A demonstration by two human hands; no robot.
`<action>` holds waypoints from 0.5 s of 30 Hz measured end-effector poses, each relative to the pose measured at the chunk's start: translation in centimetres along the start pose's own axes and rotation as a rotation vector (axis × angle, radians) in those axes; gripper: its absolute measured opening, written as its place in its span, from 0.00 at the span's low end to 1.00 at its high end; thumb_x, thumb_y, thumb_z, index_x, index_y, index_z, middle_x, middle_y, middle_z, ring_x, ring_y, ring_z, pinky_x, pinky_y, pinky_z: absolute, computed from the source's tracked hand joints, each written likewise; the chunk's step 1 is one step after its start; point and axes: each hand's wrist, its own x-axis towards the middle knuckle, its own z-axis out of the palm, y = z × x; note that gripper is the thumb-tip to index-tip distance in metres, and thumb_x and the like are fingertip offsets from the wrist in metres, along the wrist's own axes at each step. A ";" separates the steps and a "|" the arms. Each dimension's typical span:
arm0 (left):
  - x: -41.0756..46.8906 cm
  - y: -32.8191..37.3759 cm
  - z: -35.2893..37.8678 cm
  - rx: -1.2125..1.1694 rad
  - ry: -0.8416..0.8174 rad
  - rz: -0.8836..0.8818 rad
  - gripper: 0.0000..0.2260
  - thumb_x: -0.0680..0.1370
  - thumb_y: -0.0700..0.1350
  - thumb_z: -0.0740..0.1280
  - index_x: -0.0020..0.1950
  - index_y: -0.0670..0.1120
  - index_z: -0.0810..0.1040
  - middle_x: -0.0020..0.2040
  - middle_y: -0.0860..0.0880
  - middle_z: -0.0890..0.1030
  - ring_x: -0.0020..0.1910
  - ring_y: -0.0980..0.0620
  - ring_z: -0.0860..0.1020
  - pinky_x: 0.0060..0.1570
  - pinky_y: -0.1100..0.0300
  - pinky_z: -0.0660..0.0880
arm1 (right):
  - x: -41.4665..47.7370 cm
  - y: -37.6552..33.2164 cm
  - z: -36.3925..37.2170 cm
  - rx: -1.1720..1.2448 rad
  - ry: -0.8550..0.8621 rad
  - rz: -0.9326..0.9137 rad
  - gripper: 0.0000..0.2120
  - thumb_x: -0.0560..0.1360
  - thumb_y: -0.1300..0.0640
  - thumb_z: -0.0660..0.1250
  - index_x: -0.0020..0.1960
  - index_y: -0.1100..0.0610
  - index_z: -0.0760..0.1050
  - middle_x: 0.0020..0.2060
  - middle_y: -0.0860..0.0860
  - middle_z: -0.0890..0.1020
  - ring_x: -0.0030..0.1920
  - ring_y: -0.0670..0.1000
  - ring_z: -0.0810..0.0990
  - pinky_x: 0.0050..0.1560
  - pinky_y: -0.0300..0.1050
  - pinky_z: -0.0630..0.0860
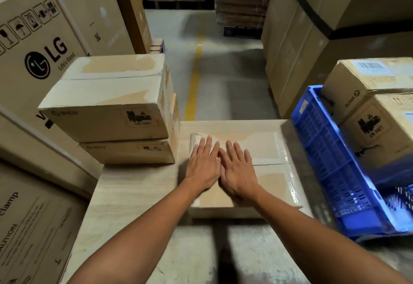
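Head view: my left hand (204,165) and my right hand (238,171) lie flat, side by side, on top of the low brown cardboard box sealed with shiny clear tape (267,148), just below the centre of the frame. The fingers of both hands are straight and slightly spread, gripping nothing; my palms press on the lid and the hands touch each other along their inner edges. The box sits on the pale wood-grain tabletop (134,191), its near edge close to the table's front edge.

Just beside the box, at centre left, stands a stack of two tan cardboard cartons with hazard labels (107,98), the upper one tilted a little. On the right edge of the frame a blue slotted plastic crate (328,161) leans, holding more brown cartons (377,125). A large carton printed with the LG logo (33,49) fills the upper left. A yellow painted floor line (194,80) runs up the middle, beyond the table.
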 end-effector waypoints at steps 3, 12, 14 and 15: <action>0.6 0.1 -0.5 0.010 -0.045 -0.012 0.26 0.85 0.53 0.48 0.82 0.50 0.47 0.82 0.46 0.44 0.81 0.45 0.43 0.79 0.47 0.43 | 0.6 0.7 -0.7 0.013 -0.033 -0.031 0.30 0.82 0.40 0.41 0.82 0.47 0.49 0.82 0.52 0.48 0.82 0.56 0.45 0.79 0.59 0.46; -0.9 6.2 -0.7 -0.129 -0.058 0.062 0.23 0.86 0.47 0.49 0.81 0.45 0.55 0.82 0.45 0.52 0.81 0.46 0.48 0.79 0.47 0.47 | -2.8 3.3 -2.4 0.105 0.080 0.099 0.27 0.80 0.45 0.50 0.76 0.54 0.66 0.77 0.56 0.65 0.78 0.59 0.61 0.75 0.56 0.59; -2.1 7.1 0.2 -0.095 -0.041 0.048 0.24 0.86 0.49 0.46 0.82 0.45 0.51 0.82 0.46 0.49 0.81 0.47 0.45 0.79 0.47 0.44 | -4.4 3.8 -1.4 0.017 -0.050 0.085 0.38 0.75 0.40 0.38 0.82 0.52 0.47 0.81 0.54 0.44 0.81 0.57 0.43 0.79 0.58 0.46; -2.4 7.2 0.4 -0.069 -0.038 0.036 0.24 0.86 0.50 0.45 0.82 0.45 0.50 0.82 0.46 0.47 0.81 0.47 0.44 0.78 0.47 0.42 | -4.6 4.0 -1.3 -0.004 -0.077 0.077 0.40 0.73 0.39 0.35 0.82 0.52 0.41 0.80 0.53 0.38 0.81 0.56 0.38 0.79 0.59 0.42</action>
